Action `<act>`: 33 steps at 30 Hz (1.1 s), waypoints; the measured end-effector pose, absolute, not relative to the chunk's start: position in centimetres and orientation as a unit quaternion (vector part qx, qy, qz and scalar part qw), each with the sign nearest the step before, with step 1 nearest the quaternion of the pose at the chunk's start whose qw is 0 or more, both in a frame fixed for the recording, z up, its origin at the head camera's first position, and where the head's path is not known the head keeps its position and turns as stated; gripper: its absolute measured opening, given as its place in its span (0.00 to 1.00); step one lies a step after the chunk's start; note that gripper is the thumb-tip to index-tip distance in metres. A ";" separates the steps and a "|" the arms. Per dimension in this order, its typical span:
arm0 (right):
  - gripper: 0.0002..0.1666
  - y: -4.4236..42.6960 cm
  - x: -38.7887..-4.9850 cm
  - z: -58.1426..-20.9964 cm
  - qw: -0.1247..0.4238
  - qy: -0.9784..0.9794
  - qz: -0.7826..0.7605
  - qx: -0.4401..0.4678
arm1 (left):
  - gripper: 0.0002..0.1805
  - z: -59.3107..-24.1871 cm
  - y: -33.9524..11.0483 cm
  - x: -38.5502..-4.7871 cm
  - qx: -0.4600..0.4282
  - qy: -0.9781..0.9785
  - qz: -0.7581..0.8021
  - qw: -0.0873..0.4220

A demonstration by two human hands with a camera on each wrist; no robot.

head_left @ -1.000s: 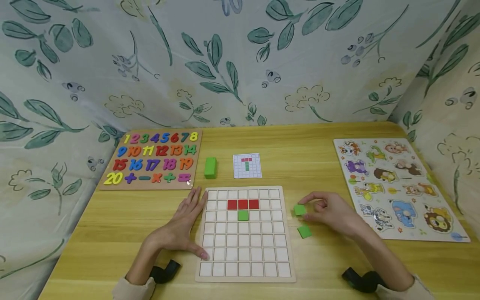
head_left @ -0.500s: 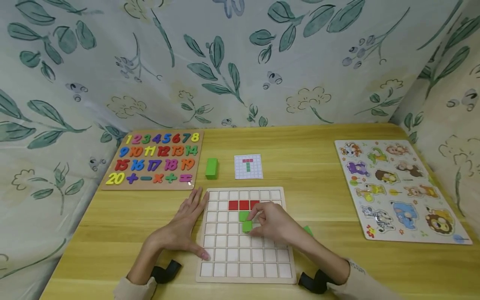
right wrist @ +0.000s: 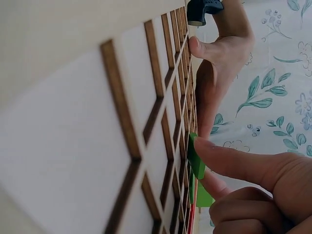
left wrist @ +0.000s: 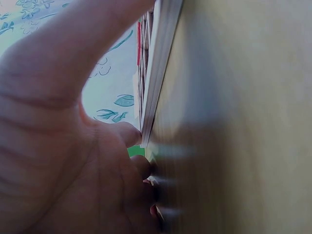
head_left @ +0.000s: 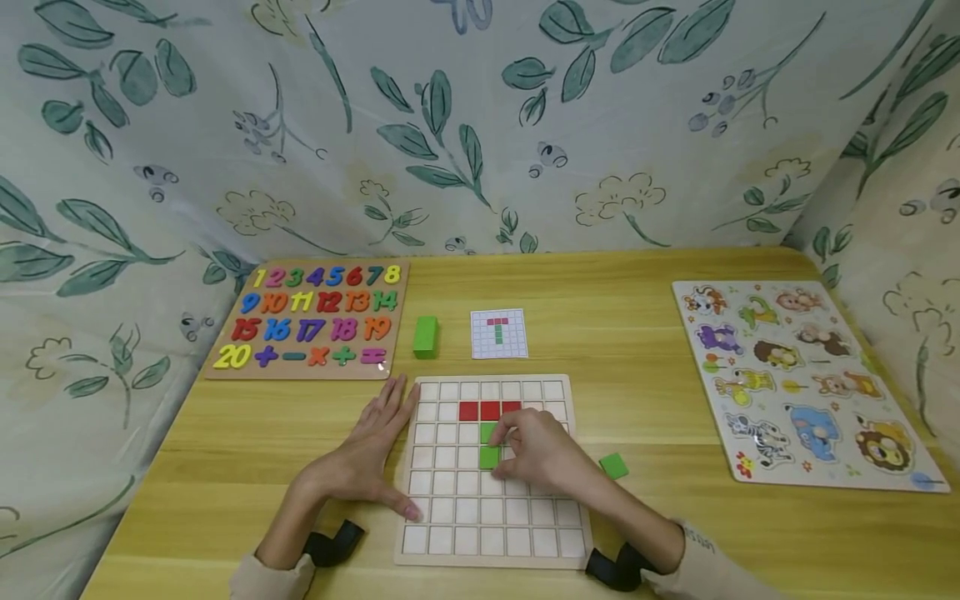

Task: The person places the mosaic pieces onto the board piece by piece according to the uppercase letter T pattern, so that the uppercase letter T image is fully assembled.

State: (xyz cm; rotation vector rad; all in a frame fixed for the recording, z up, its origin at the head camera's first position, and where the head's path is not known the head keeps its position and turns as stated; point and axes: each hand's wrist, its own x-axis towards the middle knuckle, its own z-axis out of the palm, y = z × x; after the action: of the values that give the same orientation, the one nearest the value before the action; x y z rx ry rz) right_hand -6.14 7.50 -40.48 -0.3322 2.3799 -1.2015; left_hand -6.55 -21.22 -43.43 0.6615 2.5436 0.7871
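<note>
A wooden grid board [head_left: 461,506] lies flat, with three red tiles [head_left: 468,411] in a row and a green tile [head_left: 487,432] under the middle one. My right hand [head_left: 542,450] pinches a second green square tile [head_left: 489,457] between thumb and index finger over the cell below. In the right wrist view this pinched tile [right wrist: 196,158] is tilted against the grid. My left hand [head_left: 360,467] rests along the board's left edge, fingers spread, thumb on its lower left part. Another green tile [head_left: 613,466] lies on the table, right of the board.
Behind the board stand a green block [head_left: 425,337] and a pattern card [head_left: 499,334] with a red and green T. A number puzzle [head_left: 300,371] lies at the back left, and an animal puzzle [head_left: 780,392] at the right. A patterned cloth [head_left: 480,125] hangs behind the table.
My right hand has carried the green tile leftward from the table beside the board onto the grid, then lowered it slightly below the first green one. The left hand has stayed put.
</note>
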 end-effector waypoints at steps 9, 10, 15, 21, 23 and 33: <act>0.15 7.6 -6.2 -40.9 0.201 0.878 -0.417 -0.121 | 0.88 -43.3 -21.2 -6.5 0.236 0.909 0.281 0.198; 0.15 7.6 -6.2 -40.9 0.197 0.880 -0.415 -0.121 | 0.88 -43.3 -21.2 -6.6 0.236 0.909 0.281 0.197; 0.15 7.7 -6.2 -41.2 0.178 0.886 -0.407 -0.134 | 0.88 -43.4 -21.2 -6.6 0.237 0.909 0.281 0.197; 0.16 7.7 -6.3 -41.3 0.172 0.887 -0.404 -0.142 | 0.88 -43.4 -21.2 -6.5 0.236 0.908 0.283 0.199; 0.16 7.8 -6.4 -41.3 0.171 0.887 -0.405 -0.142 | 0.88 -43.3 -21.2 -6.5 0.235 0.908 0.283 0.200; 0.16 8.2 -6.5 -41.5 0.184 0.872 -0.427 -0.152 | 0.88 -43.2 -21.2 -6.5 0.238 0.908 0.284 0.195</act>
State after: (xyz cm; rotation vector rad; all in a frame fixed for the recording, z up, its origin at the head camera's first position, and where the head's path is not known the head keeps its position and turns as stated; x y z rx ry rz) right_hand -6.55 8.19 -41.46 -0.4282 2.4601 -1.2040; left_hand -6.50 -21.19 -43.21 0.6679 2.5451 0.7966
